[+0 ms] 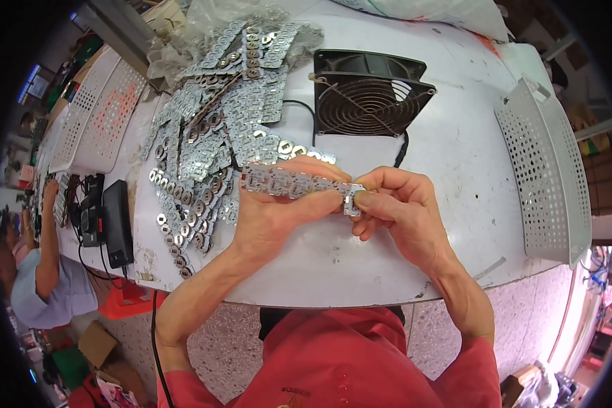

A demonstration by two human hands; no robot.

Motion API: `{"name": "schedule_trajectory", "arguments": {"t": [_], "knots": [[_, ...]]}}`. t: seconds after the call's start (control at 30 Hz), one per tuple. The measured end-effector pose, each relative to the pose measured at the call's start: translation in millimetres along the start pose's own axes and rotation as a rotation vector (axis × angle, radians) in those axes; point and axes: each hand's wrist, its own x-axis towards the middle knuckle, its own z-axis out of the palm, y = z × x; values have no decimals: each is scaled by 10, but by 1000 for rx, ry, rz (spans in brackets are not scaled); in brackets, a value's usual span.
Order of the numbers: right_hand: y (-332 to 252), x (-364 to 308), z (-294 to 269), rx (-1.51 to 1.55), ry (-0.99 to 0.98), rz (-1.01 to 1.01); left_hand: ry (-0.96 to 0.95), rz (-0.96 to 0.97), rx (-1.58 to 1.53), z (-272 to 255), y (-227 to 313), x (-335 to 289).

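A pale strip of small circuit boards lies level across my left hand. The fingers of that hand are behind the strip, and the thumb presses along its lower edge. My right hand pinches a small circuit board at the strip's right end between thumb and fingers. This piece is turned downward against the strip; whether it is still joined cannot be told. Just beyond my left hand spreads a heap of similar circuit board strips, several bearing round metal parts.
A black fan with a wire guard stands at the back middle, its cable trailing down. White perforated baskets stand at the right edge and far left. Black power adapters lie at left. A co-worker's arm reaches in there.
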Motion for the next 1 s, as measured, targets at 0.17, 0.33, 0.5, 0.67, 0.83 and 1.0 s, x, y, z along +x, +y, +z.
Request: {"name": "schedule_trajectory", "arguments": {"t": [0.17,0.33,0.5,0.67,0.83,1.0], "knots": [[2,4,-4,-8,2,17,2,-9,-5,9,46,-3],[23,21,8,-15,12,-1,0,21,37,20,43,-10],[29,35,-25,25,-11,37,-8,132,273,32,40,-25],[52,59,-40,35,-46,65,52,110,232,38,-6,-41],[95,95,-63,1,-33,35,95,82,251,55,-11,-26],[68,89,-61,-6,-28,43,93,16,167,49,14,-4]]}}
